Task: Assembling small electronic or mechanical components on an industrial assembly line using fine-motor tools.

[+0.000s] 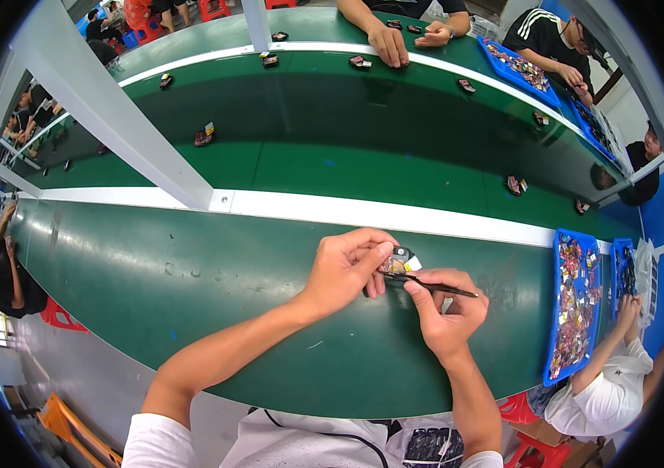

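Above the green workbench (269, 273), my left hand (343, 269) is closed on a small black casing (402, 254) with reddish parts and a white-and-yellow tab. Its thumb and fingers pinch the casing from the left. My right hand (450, 316) is closed round slim black tweezers (456, 291), held almost level. The tips of the tweezers point left and reach the casing's near side. Fingers partly cover the casing, so I cannot tell whether the tips grip anything inside.
Beyond a white rail (394, 212), a green conveyor belt (308, 168) carries several similar small assemblies (204, 136). At the right stands a blue tray (558, 312) of small reddish parts. A grey metal post (113, 109) rises left. Co-workers sit across, left and right.
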{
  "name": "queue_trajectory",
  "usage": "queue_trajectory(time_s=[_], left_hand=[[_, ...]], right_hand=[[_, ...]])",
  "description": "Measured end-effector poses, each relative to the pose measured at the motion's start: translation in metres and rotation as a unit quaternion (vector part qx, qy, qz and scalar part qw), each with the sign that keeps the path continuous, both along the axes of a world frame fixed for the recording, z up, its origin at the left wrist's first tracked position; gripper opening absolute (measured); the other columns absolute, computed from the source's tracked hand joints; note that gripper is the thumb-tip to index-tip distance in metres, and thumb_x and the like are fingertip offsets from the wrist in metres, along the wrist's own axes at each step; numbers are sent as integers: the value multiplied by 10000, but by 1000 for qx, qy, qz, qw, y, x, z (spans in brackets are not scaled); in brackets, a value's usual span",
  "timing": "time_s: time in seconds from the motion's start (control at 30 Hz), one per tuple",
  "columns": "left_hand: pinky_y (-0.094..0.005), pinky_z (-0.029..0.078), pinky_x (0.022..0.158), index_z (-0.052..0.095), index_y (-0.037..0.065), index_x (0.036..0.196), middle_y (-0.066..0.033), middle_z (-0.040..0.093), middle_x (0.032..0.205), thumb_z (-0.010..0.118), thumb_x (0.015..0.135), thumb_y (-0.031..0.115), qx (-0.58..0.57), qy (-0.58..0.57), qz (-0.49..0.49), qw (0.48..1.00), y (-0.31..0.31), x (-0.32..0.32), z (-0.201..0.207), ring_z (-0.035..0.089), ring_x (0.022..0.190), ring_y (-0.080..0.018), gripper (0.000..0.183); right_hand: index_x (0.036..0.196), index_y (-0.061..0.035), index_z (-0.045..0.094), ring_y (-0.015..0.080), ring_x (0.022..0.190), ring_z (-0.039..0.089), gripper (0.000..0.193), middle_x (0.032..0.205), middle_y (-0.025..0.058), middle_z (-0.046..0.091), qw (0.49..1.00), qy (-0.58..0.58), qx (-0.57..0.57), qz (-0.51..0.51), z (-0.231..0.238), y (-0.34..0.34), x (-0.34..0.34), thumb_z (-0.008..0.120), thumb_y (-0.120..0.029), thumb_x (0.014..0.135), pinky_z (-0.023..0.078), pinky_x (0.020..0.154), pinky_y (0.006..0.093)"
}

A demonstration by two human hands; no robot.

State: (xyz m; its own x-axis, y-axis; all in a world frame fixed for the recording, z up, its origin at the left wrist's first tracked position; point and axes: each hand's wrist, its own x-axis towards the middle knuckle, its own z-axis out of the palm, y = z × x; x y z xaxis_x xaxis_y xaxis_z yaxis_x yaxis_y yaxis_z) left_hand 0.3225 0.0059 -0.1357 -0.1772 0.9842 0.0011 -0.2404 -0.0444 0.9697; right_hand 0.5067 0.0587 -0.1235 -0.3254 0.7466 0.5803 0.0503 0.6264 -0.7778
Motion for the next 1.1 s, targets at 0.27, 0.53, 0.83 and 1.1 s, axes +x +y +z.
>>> queue_trajectory(time_s=[0.27, 0.53, 0.83, 1.1], left_hand=[[-260, 542, 499, 650, -65, 1138, -128, 701, 845, 572, 1050, 113, 4, 4, 20, 1000, 2, 4, 0, 658, 592, -145, 214], [-257, 537, 500, 656, -60, 1132, -121, 700, 835, 577, 1048, 114, 1, 9, 17, 1000, 2, 3, 0, 658, 593, -140, 208], [-251, 532, 501, 665, -58, 1144, -112, 708, 831, 583, 1044, 110, -2, 13, 9, 1000, 3, 5, -3, 660, 598, -136, 212], [-258, 569, 563, 658, -66, 1224, -118, 735, 858, 657, 991, 70, 2, 44, -20, 999, 4, 3, 5, 681, 650, -122, 270]], right_hand=[[876, -19, 712, 40, 405, 428, 196, 858, 98, 776, 998, 2, 54, 10, 0, 1, 0, 850, 27, 744, 309, 401, 207], [868, -23, 722, 44, 398, 417, 181, 862, 74, 779, 998, -26, 56, -3, -2, 1, -2, 849, 22, 747, 305, 398, 217], [860, -31, 740, 42, 400, 414, 146, 850, 59, 779, 999, -28, 42, 6, -2, 3, -1, 843, 9, 765, 299, 396, 221], [834, -43, 749, 39, 403, 402, 120, 827, 40, 777, 999, -32, 29, -10, -3, 6, -1, 839, 7, 771, 292, 398, 222]])
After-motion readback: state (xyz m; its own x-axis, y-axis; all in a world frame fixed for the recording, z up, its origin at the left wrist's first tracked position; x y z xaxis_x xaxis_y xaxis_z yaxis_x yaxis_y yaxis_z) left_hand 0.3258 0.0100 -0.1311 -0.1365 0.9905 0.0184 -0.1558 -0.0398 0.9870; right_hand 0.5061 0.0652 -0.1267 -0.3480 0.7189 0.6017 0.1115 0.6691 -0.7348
